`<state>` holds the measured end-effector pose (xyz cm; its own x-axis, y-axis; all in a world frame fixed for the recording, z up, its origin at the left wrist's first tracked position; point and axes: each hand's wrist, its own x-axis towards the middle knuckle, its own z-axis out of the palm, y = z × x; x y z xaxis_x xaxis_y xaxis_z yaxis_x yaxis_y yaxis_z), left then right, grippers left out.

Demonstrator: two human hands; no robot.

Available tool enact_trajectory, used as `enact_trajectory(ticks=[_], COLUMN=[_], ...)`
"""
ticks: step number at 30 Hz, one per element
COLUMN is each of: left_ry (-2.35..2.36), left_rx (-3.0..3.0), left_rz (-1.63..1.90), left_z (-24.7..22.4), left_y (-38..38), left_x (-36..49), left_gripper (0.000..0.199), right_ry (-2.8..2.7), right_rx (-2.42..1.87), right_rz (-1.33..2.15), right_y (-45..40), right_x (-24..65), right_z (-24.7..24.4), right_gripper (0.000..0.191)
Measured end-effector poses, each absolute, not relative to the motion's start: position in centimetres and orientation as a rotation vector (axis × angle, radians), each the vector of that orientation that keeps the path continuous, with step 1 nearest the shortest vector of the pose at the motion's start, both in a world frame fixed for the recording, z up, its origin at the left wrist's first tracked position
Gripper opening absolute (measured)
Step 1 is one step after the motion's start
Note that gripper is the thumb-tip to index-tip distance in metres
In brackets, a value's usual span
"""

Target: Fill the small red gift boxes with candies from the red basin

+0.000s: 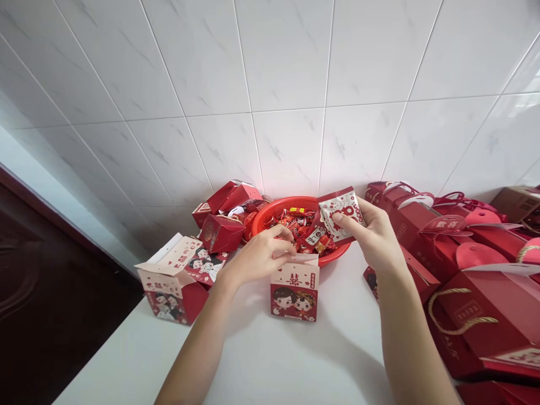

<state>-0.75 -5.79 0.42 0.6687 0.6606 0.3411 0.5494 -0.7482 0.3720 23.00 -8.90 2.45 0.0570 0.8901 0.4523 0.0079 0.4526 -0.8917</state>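
My right hand [373, 230] pinches a cream-and-red printed candy packet [342, 211] above the basket's right side. A dark red packet [316, 232] shows just behind it; whether I hold that one too is unclear. My left hand [265, 253] is at the basket's front edge, just above a small box. Its fingers are curled together, and anything between them is hidden. The small red-and-cream paper box [294, 295], printed with two cartoon figures, stands upright below my hands. Behind it, the red plastic basket [264, 211] holds many wrapped candies [297, 216].
An open-topped red-and-cream box [172, 287] stands at the left. Several red boxes [223, 230] are piled behind it. Larger red gift boxes with rope handles [468, 304] crowd the white table [270, 365] at the right. A tiled wall [287, 140] rises behind.
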Motion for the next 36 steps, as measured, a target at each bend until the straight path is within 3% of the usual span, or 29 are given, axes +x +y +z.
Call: enact_trajectory(ticks=[5, 10, 14, 18, 22, 27, 31, 36], left_ry=[1.096, 1.090, 1.042, 1.010, 0.868, 0.910, 0.951, 0.955], left_rx=[2.435, 2.267, 2.266, 2.266, 2.339, 2.303, 2.276, 2.264], left_rz=[0.555, 0.411, 0.367, 0.572, 0.671, 0.521, 0.389, 0.419], left_z=[0.6, 0.6, 0.5, 0.6, 1.1, 1.1, 0.6, 0.5], left_y=[-5.0, -4.2, -4.0, -4.2, -4.6, -4.6, -4.3, -4.2], left_x=[-2.1, -3.0, -3.0, -2.8, -2.7, -2.7, -2.7, -2.5], left_gripper=[0.020, 0.050, 0.041, 0.041, 0.021, 0.020, 0.031, 0.033], right_ry=[-1.498, -1.706, -1.974, -2.104, -2.092, -2.125, -2.152, -2.152], right_rx=[-0.899, -0.954, -0.972, -0.965, -0.990, -1.026, -1.025, -1.020], right_rz=[0.743, 0.640, 0.630, 0.611, 0.545, 0.557, 0.557, 0.540], right_y=[-8.9, -8.5, -8.4, -8.5, -8.4, -8.2, -8.2, -8.2], right_x=[22.1, 21.0, 20.7, 20.7, 20.7, 20.7, 20.7, 20.7], right_z=[2.6, 2.2, 1.9, 2.0, 1.9, 1.8, 1.7, 1.7], right_gripper=[0.021, 0.014, 0.012, 0.017, 0.022, 0.027, 0.026, 0.028])
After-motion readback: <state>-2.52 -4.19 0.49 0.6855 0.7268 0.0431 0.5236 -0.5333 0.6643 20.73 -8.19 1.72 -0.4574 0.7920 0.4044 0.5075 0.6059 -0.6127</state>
